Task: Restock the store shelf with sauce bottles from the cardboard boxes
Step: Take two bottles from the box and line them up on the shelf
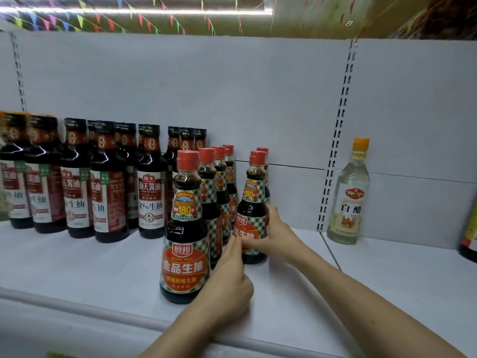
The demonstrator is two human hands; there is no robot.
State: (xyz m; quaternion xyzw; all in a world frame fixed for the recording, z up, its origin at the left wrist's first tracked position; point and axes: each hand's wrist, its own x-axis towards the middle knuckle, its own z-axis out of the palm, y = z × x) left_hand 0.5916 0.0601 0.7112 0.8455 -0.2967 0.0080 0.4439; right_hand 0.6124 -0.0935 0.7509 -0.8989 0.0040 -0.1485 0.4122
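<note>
A dark sauce bottle (252, 202) with an orange cap and a green-checked label stands upright on the white shelf (77, 259). My right hand (277, 233) grips its lower body from the right. My left hand (231, 277) reaches toward it with fingers extended, the fingertips touching the label's lower left. A matching bottle (184, 228) stands at the front of a row of several like it (219, 182), just left of my left hand. No cardboard box is in view.
Taller dark soy sauce bottles (151, 182) with black caps fill the shelf's left side. A clear white-vinegar bottle (349, 195) with an orange cap stands to the right, past the slotted upright (338, 140). Another bottle (468, 236) shows at the right edge.
</note>
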